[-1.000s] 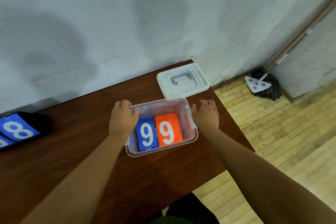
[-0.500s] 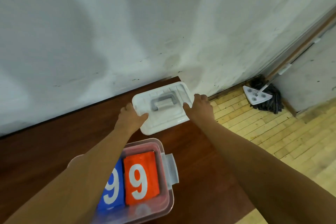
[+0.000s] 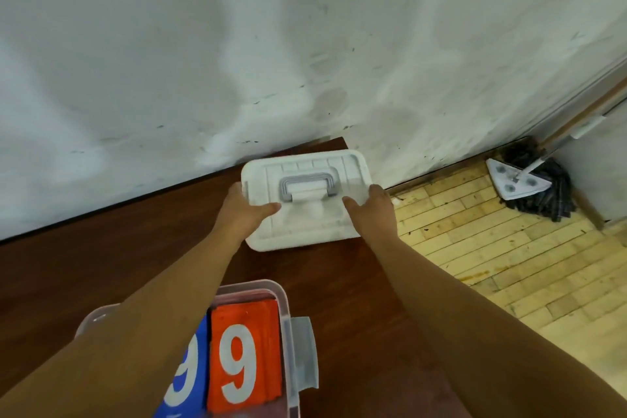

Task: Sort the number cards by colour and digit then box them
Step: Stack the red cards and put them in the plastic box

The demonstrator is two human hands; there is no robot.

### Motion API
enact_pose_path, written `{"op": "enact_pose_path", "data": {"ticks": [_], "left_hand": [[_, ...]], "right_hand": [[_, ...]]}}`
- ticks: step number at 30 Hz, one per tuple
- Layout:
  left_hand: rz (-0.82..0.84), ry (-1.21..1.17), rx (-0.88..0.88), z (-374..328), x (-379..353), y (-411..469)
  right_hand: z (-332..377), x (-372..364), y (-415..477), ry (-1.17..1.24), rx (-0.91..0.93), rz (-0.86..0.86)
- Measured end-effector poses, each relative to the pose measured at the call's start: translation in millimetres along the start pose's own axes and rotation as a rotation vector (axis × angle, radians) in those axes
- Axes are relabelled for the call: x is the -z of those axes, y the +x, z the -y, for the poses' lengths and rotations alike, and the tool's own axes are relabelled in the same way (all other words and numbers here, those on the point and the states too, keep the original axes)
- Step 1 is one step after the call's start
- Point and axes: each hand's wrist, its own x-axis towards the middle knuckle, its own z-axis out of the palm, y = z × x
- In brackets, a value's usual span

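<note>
White plastic lid (image 3: 307, 214), grey handle (image 3: 308, 177) folded flat on its top, is at the far right corner of the dark wooden table (image 3: 101, 268), close against the pale wall (image 3: 305, 44). We note both hands on it. The left hand (image 3: 242, 214) takes the lid's left edge, thumb laid across the top toward the handle, the other fingers hidden past the rim. The right hand (image 3: 375, 214) takes the right edge the same way, thumb on top, fingers curled round the side. We read the grip as closed on the lid from both sides. Whether the lid rests on the table or is raised off it, we cannot tell. The clear plastic box (image 3: 284, 322) stands uncovered at the near edge of view, well apart from the lid and a little to its left; its latch (image 3: 305, 353) sticks out on the right side. Inside, side by side and touching, are the orange card (image 3: 244, 353) on the right showing a white 9, and the blue card (image 3: 200, 349) on the left, also a white 9, partly covered by the left forearm. Each looks to top a stack, though we cannot count the cards. Right of the table we see a yellow wood-strip floor (image 3: 509, 265) and a mop (image 3: 515, 181) with a white triangular head lying in the far corner by the wall.
</note>
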Motion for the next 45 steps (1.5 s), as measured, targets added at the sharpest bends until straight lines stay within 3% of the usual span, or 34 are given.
{"op": "enact_pose_path", "data": {"ticks": [2,8,16,21,29,33,38,45], "left_hand": [[-0.040,-0.054,-0.056,-5.7,9.6,-6.2],[-0.190,0.141,-0.303,-19.7,60.4,-47.2],[-0.231,0.164,-0.358,19.0,146.2,-130.0],[-0.159,0.250,-0.405,84.0,177.7,-183.6],[-0.005,0.433,-0.322,182.7,177.9,-246.2],[0.033,0.439,-0.322,200.7,167.3,-261.1],[0.016,0.486,-0.373,207.1,159.8,-270.1],[0.019,0.462,-0.342,204.9,157.1,-268.0]], "right_hand": [[3.8,7.8,-6.4,0.061,-0.002,-0.040],[43.2,35.8,-53.6,0.176,0.071,-0.121],[94.4,42.6,-169.6,0.214,0.154,-0.136],[87.7,18.0,-254.6,0.133,0.122,-0.160],[54.3,-30.6,-337.6,-0.126,0.052,-0.129],[40.6,-37.3,-350.1,-0.203,0.063,-0.164],[28.3,-38.8,-352.6,-0.053,0.031,-0.118],[19.0,-36.0,-334.3,-0.046,0.078,-0.093]]}}
